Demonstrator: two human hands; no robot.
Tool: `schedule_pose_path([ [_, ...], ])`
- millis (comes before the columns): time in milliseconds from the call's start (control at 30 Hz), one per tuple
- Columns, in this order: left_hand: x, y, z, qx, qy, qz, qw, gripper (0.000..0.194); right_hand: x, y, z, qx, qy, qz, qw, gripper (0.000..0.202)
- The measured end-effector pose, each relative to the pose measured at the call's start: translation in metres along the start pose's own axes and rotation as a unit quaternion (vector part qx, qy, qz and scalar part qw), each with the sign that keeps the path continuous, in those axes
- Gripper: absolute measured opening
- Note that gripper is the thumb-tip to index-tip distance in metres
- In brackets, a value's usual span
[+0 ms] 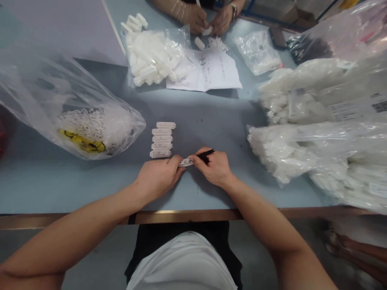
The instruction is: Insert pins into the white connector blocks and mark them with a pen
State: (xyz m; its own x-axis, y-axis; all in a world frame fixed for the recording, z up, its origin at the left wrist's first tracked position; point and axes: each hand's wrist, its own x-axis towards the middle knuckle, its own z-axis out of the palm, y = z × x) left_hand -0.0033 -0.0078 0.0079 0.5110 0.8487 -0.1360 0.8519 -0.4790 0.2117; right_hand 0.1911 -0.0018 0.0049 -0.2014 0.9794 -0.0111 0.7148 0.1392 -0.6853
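Between my two hands is a small white plastic strip [186,162] with dark holes or marks along it. My left hand [161,175] pinches its left end between thumb and fingers. The fingers of my right hand [213,165] are closed round a black pen-like tool [207,154], and the right thumb rests at the strip's right end. Just beyond my left hand, several similar white strips lie in a column, the nearest one [160,153] close to the left knuckles and the farthest [166,125] slightly to the right.
A clear bag of small parts [99,129] lies left. White-filled bags [302,149] crowd the right. Across the blue table [90,189], another person's hands [208,20] work beside a printed paper [211,72] and a bag of white pieces [154,56].
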Motion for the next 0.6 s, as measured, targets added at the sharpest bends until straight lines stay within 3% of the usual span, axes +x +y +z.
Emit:
schedule_pose_path([
  [200, -0.0006, 0.0011, -0.0031, 0.005, -0.001, 0.001, 1.000, 0.036, 0.0008, 0.0015, 0.0015, -0.007, 0.001, -0.024, 1.000, 0.030],
  [600, -0.0003, 0.0011, -0.0021, -0.002, 0.005, -0.003, 1.000, 0.038, -0.0014, 0.0047, 0.0005, 0.038, 0.011, -0.007, 0.999, 0.032],
])
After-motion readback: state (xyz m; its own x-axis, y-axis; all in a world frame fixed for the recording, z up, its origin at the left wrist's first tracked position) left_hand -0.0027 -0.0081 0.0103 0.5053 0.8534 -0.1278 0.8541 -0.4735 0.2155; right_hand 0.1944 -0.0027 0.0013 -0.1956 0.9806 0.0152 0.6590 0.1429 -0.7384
